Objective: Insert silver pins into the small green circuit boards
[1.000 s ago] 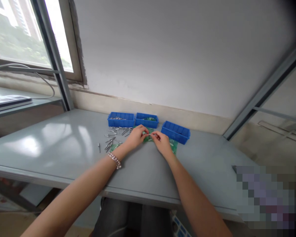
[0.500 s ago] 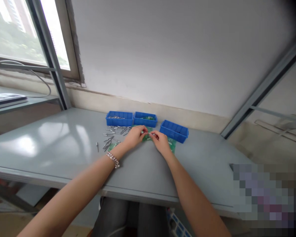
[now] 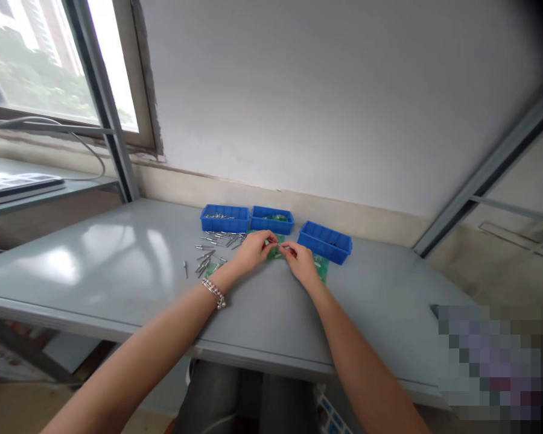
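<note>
Fingertips pinched, my left hand meets my right hand above the grey table. Whatever small, thin thing lies between them is too small to make out. Under and behind the fingers is a green piece, partly covered by both hands. Another green piece with pale strips lies beside my right hand, and a smaller green piece is by my left wrist. Several silver, pin-like metal parts, each with a thicker end, are scattered left of my left hand.
Along the back stand a blue bin with metal parts, a second blue bin with green pieces, and a third blue bin with something small and dark inside. Metal posts rise at both sides. A blurred-out patch covers the right edge.
The whole view has shifted slightly, so everything appears a little further right. Both hands stay pinched together in the same place over the table.
</note>
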`<state>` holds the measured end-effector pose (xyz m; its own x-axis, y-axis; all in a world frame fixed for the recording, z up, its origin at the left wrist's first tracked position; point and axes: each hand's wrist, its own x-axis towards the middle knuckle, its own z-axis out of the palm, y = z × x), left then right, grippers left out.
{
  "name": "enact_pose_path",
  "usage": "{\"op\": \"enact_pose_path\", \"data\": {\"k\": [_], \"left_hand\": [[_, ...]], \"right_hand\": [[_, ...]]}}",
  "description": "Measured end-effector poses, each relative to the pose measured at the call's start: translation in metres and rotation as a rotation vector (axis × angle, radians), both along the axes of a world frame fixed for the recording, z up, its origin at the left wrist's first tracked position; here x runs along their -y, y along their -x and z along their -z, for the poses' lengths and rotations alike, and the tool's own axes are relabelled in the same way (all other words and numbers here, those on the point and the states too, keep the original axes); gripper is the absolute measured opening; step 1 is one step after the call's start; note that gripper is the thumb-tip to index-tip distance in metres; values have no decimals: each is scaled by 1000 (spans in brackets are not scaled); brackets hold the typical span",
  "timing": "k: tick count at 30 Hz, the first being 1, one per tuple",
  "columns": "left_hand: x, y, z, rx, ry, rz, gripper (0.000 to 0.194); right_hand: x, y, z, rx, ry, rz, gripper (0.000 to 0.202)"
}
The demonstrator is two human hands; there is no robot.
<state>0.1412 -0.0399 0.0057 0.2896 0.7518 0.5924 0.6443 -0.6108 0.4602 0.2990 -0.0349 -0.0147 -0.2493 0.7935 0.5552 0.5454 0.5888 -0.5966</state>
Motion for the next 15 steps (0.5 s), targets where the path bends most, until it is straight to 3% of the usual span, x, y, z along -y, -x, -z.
{"op": "enact_pose_path", "data": {"k": [15], "left_hand": [[-2, 2, 0, 149, 117, -46, 12]], "right_hand": [[1, 0, -1, -2, 5, -12, 17]]}}
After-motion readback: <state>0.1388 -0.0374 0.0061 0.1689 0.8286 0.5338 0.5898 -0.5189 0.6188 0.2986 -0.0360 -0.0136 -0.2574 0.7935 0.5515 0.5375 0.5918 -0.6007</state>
